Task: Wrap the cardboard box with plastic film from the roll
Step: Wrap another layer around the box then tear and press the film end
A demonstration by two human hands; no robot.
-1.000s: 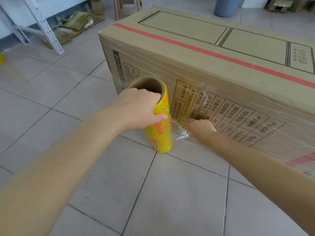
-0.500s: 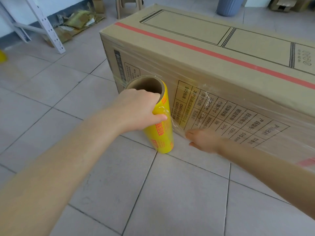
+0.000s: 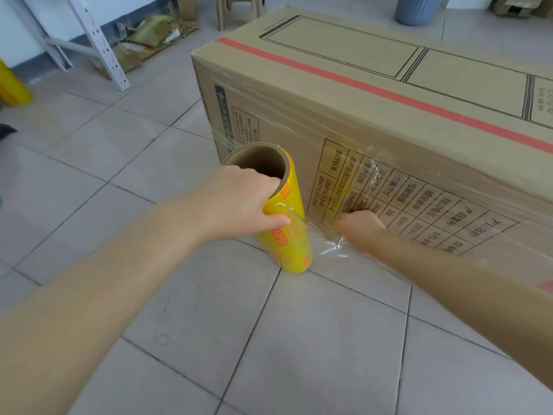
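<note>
A long cardboard box (image 3: 374,115) with a red stripe on top lies on the tiled floor, and clear film clings to its near side. A yellow roll of plastic film (image 3: 291,238) stands upright just in front of the box's left end. My left hand (image 3: 239,205) grips the roll's top, with the fingers hooked into the cardboard core and the thumb on the yellow side. A crinkled strip of film (image 3: 329,245) runs from the roll to the box. My right hand (image 3: 359,227) is closed on that film, low against the box's printed side.
A second yellow roll (image 3: 12,88) stands at the far left edge. A white metal rack leg (image 3: 98,49) and cardboard scraps (image 3: 149,40) lie at the back left. Behind the box are a stool (image 3: 236,10) and a grey-blue bin (image 3: 419,7).
My right hand opened flat against the box side half a second ago and is now closed on the film again. The left hand and roll stayed put. The view shifted slightly.
</note>
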